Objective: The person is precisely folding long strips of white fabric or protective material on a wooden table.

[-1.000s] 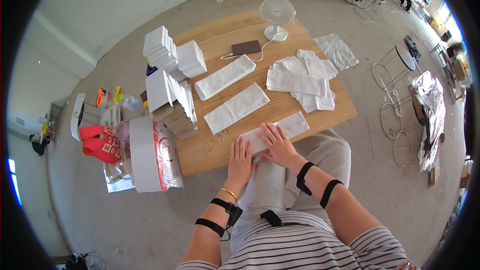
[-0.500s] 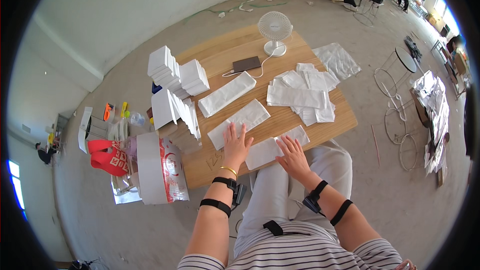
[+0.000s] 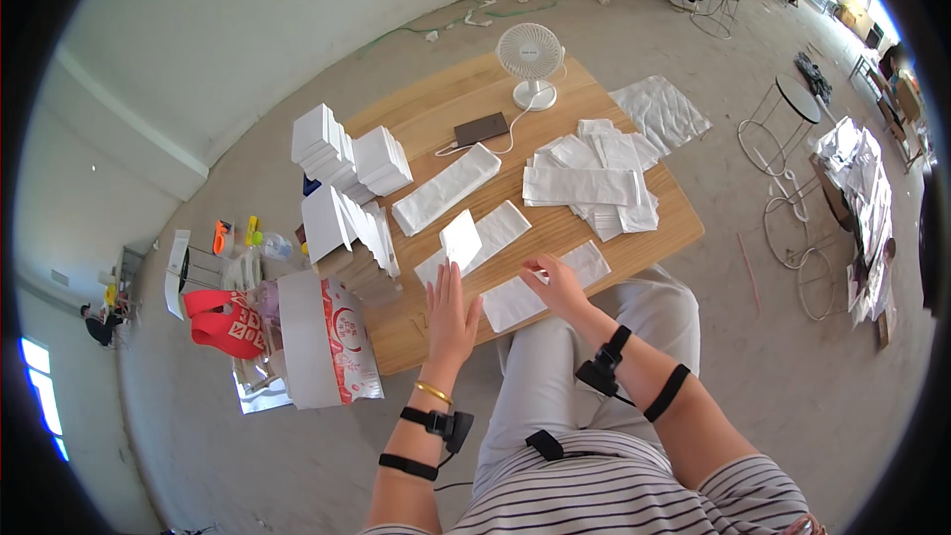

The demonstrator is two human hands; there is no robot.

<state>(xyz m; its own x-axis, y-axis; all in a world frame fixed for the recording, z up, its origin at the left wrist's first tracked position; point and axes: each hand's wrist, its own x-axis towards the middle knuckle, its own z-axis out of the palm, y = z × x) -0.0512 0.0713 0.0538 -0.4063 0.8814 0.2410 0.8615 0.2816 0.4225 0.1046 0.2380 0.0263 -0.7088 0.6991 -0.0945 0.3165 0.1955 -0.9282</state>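
Note:
My left hand [image 3: 453, 322] has its fingers stretched out over the near end of a flat white sleeve [image 3: 502, 231] on the wooden table. A bright white square piece [image 3: 461, 237] tilts up at its fingertips; whether it is separate or part of the sleeve, I cannot tell. My right hand [image 3: 558, 287] is raised with bent fingers drawn together, above a second white sleeve [image 3: 586, 261] at the table's near edge. Anything between those fingers is hidden or too small to see. A third white sleeve [image 3: 446, 190] lies farther off.
Stacks of white folded pieces [image 3: 381, 160] line the table's left side. A loose pile of white sleeves [image 3: 584, 185] lies at the right. Behind are a dark power bank [image 3: 480, 129] and a white fan [image 3: 530, 54]. A bag with red print [image 3: 347, 337] stands left.
The left hand has slid back nearer me, and a white square piece now tilts up at its fingertips. The right hand has lifted off the near sleeve and its spread fingers have drawn together.

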